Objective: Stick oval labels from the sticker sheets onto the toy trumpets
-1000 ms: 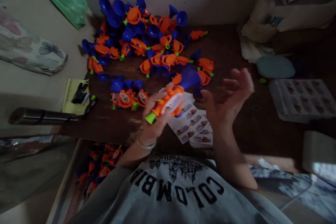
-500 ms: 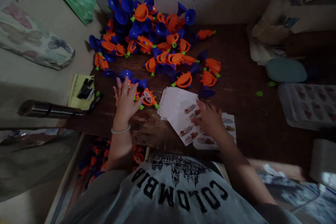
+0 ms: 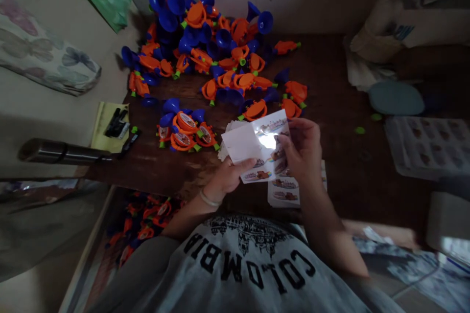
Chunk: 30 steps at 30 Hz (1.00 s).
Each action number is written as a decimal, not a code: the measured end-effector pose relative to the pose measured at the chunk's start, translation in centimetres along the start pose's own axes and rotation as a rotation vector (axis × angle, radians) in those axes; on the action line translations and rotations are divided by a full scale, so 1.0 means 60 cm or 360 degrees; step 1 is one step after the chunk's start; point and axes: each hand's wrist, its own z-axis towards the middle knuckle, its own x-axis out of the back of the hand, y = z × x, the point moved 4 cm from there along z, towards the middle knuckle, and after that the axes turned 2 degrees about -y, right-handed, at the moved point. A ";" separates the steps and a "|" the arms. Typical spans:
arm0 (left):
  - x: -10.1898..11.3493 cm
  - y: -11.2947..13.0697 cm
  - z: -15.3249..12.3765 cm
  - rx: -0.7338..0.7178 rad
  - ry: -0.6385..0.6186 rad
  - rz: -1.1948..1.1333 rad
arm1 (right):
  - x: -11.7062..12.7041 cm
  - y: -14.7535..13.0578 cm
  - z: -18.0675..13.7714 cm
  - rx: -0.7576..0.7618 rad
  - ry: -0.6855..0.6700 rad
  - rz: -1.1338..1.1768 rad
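A glossy sticker sheet is held up above the table between both hands. My left hand grips its lower left edge, thumb on top. On the right side, my right hand pinches the sheet between thumb and fingers. The sheet's left part is blank white; the rest bears small printed pictures. Below it lie a stack of pale paper and more printed sticker sheets, partly hidden by the hands. Left of them sits a small group of orange and blue toy trumpets with oval stickers on them.
A large heap of toy trumpets fills the back of the table. Markers lie on a yellow pad at left. A clear plastic container and a blue-green lid stand at right. More trumpets lie below the table edge.
My left hand has moved from the stickered trumpets to the sticker sheet. My right hand has lifted that sheet off the table, and both hands now hold it.
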 end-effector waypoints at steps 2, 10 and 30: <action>-0.008 0.014 0.001 -0.0194 0.0151 -0.0021 | 0.004 -0.027 -0.008 0.0250 0.0077 -0.0329; -0.029 0.033 -0.005 -0.0455 0.0271 -0.0005 | -0.014 -0.076 -0.042 0.0275 -0.0277 -0.0607; -0.025 0.077 0.005 -0.0489 0.0470 -0.0310 | -0.006 -0.090 -0.056 0.0373 -0.0103 -0.0465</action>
